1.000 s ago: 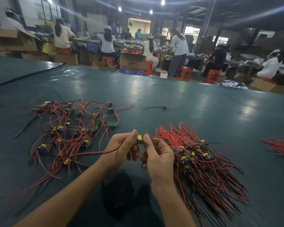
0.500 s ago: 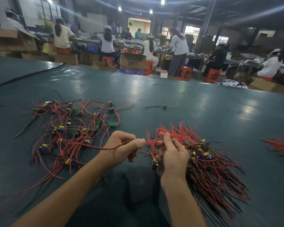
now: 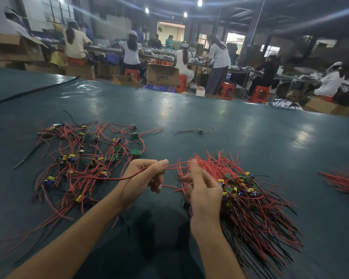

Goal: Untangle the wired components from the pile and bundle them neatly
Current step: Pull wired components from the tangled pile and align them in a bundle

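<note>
One wire point(image 3: 109, 178) looks mid-extraction: left hand point(image 3: 144, 175) pinches it where it trails from the pile point(image 3: 85, 158), right hand point(image 3: 205, 190) curls round its far end beside the bundle point(image 3: 254, 208); next probably needs a steady pull, then aligning it.

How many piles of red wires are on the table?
3: a tangled pile on the left, a neat bundle by the right hand, a third pile at the right edge, partly cut off.

Beyond the dark green surface point(image 3: 210, 109), workers point(image 3: 131, 51) sat on red stools point(image 3: 226, 90) while one person point(image 3: 219, 57) stood. An open cardboard box point(image 3: 162, 75) and a blue crate point(image 3: 159, 88) sat near them.
</note>
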A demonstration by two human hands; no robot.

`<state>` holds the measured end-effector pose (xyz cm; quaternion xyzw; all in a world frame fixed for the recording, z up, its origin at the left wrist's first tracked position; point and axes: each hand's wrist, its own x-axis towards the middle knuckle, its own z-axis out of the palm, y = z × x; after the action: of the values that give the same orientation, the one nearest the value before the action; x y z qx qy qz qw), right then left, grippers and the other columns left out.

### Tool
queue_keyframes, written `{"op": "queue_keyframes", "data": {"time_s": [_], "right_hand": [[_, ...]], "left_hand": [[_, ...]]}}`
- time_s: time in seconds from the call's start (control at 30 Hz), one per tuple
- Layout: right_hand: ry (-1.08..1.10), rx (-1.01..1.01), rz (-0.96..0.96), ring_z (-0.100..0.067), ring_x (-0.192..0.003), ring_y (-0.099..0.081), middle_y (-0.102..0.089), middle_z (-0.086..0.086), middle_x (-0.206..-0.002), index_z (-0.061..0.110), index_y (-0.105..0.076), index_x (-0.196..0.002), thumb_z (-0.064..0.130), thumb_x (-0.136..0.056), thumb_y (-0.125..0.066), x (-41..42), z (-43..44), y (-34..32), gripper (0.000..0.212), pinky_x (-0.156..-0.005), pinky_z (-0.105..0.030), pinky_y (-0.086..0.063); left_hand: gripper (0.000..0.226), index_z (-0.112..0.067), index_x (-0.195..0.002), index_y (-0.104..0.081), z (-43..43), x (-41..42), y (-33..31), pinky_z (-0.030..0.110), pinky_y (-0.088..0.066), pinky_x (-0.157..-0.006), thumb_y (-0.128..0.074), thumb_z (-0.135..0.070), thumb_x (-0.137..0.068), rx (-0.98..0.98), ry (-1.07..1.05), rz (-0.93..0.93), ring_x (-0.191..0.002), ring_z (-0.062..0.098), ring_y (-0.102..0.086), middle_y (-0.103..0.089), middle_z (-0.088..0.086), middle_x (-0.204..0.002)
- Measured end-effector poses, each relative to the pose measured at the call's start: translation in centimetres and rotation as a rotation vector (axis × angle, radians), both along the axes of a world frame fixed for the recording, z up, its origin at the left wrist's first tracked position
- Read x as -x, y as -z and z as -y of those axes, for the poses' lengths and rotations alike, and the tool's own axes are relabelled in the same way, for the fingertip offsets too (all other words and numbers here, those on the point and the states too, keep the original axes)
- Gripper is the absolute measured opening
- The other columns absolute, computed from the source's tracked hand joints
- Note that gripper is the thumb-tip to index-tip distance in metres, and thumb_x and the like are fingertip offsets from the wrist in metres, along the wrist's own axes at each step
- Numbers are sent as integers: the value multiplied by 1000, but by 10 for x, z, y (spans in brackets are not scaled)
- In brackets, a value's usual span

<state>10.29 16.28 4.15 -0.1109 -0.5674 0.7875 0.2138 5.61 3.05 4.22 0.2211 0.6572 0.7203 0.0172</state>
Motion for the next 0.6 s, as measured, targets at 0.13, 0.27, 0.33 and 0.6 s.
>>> {"op": "queue_keyframes", "data": {"time_s": [0.13,0.27,0.33,0.6], "right_hand": [[-176,-110,-44,-7,-50,-56,-65,0,-55,17,-75,-61,25,-95,-61,-5,22,7,38,-52,-18,-45],[-105,-75,9,-11,-58,-62,-70,0,-62,20,-78,-65,23,-97,-60,-3,23,6,37,-59,-23,-52],[-23,26,81,-7,-47,-52,-62,6,-55,21,-79,-67,23,-96,-61,1,11,2,34,-45,-20,-44],[134,268,28,-3,-37,-30,-54,5,-54,15,-76,-70,25,-98,-57,3,-28,-4,35,-35,-17,-24]], "left_hand": [[48,0,-61,-62,-5,-4,2,23,-43,-49,-60,-41,-85,72,49,-39,-49,19,-52,-56,9,-54],[47,4,-55,-56,-4,-5,0,23,-42,-49,-63,-33,-83,98,67,-15,-46,22,-50,-52,13,-50],[42,-5,-50,-54,-3,-5,-3,23,-41,-48,-67,-36,-75,111,82,2,-41,21,-48,-50,14,-47],[40,-11,-51,-58,2,-2,-6,23,-41,-47,-74,-38,-76,27,23,70,-43,20,-50,-52,12,-51]]}}
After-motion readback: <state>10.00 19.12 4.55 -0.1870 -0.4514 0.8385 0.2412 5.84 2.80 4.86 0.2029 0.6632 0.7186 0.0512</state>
